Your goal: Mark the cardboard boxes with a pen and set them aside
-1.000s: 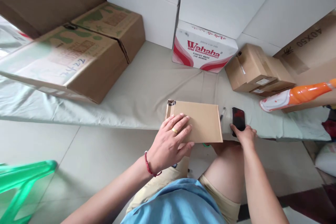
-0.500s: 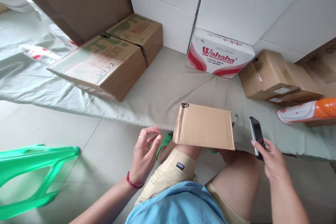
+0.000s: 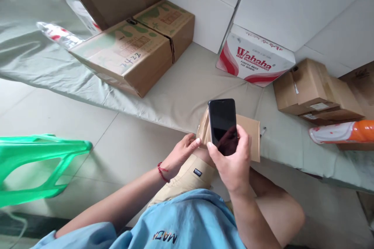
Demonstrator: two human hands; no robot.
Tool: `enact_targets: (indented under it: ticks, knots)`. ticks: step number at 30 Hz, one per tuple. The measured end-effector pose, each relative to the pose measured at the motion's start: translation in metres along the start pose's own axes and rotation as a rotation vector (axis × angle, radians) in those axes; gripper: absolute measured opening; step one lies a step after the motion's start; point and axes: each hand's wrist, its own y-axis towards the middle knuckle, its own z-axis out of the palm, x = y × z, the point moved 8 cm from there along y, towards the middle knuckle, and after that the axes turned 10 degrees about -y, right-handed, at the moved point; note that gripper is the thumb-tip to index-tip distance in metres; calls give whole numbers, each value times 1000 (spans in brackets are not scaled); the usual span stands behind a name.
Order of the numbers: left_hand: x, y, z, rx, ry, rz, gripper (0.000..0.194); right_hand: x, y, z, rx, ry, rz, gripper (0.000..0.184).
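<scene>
My right hand (image 3: 233, 163) is wrapped around the lower part of a black smartphone (image 3: 222, 122), thumb on one side and fingers on the other. Its dark screen faces me. Behind the phone, a small flat cardboard box (image 3: 248, 134) lies at the bed-like surface's front edge, partly covered by the phone and hand. My left hand (image 3: 182, 151), with a red cord bracelet at the wrist, is at the box's lower left corner. Its fingers are stretched out with the thumb apart, and nothing shows in them. Whether it touches the box, I cannot tell.
Larger brown cartons (image 3: 125, 54) sit at the left on the cloth-covered surface (image 3: 175, 89). A white and red Wahaba water carton (image 3: 254, 58) stands by the wall. More brown boxes (image 3: 306, 85) and an orange-white bottle (image 3: 341, 130) are at right. A green stool (image 3: 58, 159) stands on the floor.
My right hand has brought the phone leftward from beside the cardboard box to in front of it. My left hand has moved right, up to the box's corner. The view has shifted slightly.
</scene>
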Motion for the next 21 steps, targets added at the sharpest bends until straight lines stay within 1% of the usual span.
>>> enact_targets:
  ticks: [2,4,7,10,14,18,21]
  knots:
    - [-4,1,7,70,25,35,95,10,-5,12,-36,-51,-25,79]
    - [-4,1,10,101,31,52,90,14,-8,18,-48,-85,-36,80]
    - [-1,2,10,105,5,56,83,15,-11,17,-55,-105,-35,81]
    - [1,1,13,125,-39,78,79,14,-12,16,-49,-109,-35,80]
    - [0,-1,18,139,-77,83,80,15,-14,16,-48,-104,-43,82]
    - [-2,-3,19,137,-83,70,80,14,-16,17,-49,-87,-50,84]
    - [-4,-3,20,175,-64,63,83,13,-17,17,-50,-89,-53,83]
